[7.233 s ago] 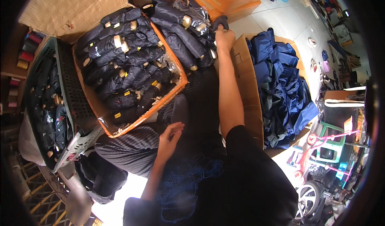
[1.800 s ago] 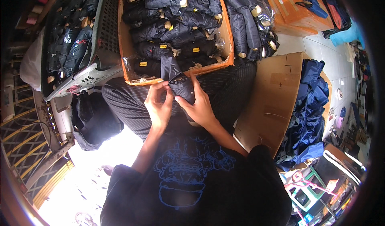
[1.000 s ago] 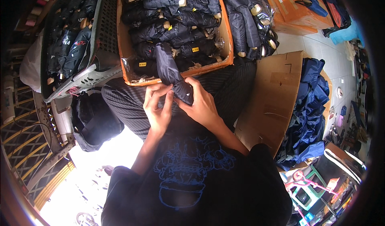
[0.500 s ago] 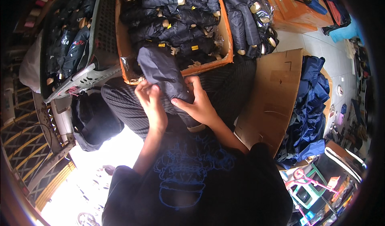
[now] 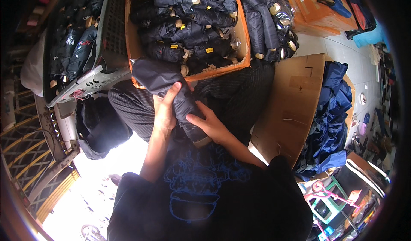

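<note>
While the left hand (image 5: pixel 165 110) wraps closed around the dark folded umbrella (image 5: pixel 171 91) over the lap, the right hand (image 5: pixel 209 125) grips its lower end. Just beyond both hands, an orange cardboard box (image 5: pixel 242 35) holds dark bagged umbrellas with small yellow tags (image 5: pixel 173 46). Right of the right hand stands a brown cardboard flap (image 5: pixel 291 108).

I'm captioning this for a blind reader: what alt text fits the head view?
Seen from above, a seated person's left hand and right hand grip a dark folded umbrella over their lap. Ahead sits an orange box packed with similar dark umbrellas, a grey crate to its left, and flat cardboard to the right.
</note>
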{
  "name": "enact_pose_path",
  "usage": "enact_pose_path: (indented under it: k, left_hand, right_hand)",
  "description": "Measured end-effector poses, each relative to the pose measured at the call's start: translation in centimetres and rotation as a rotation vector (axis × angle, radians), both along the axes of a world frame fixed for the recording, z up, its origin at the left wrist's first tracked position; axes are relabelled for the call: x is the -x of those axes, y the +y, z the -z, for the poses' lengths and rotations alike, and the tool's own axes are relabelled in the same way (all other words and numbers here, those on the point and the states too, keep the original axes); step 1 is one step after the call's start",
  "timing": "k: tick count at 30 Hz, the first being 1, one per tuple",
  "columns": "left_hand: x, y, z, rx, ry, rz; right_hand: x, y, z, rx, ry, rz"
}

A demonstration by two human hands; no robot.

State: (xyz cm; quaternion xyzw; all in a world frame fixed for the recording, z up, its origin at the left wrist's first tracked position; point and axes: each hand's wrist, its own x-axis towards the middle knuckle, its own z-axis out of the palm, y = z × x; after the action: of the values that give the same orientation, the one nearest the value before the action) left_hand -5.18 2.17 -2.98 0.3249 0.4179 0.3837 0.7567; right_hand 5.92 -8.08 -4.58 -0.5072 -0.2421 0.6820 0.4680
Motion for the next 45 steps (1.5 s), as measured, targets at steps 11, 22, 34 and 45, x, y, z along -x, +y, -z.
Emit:
enact_pose_path:
  k: [11, 22, 34, 45]
  left_hand:
    - [0.6, -2.9, -0.4, -0.005, -0.004, 0.216]
    - [-0.5, 1.4, -1.2, -0.183, -0.459, 0.210]
    - [-0.4, -2.3, -1.7, -0.069, -0.156, 0.123]
    - [-1.7, -1.4, -2.5, -0.053, -0.125, 0.081]
  right_hand:
    - [-0.6, 0.7, -0.9, -0.139, 0.014, 0.195]
    - [-1.4, 1.1, -1.4, -0.190, -0.046, 0.059]
    - [-1.3, 0.9, -1.8, -0.116, 0.182, 0.171]
    - [-1.3, -0.4, -2.9, -0.002, 0.150, 0.132]
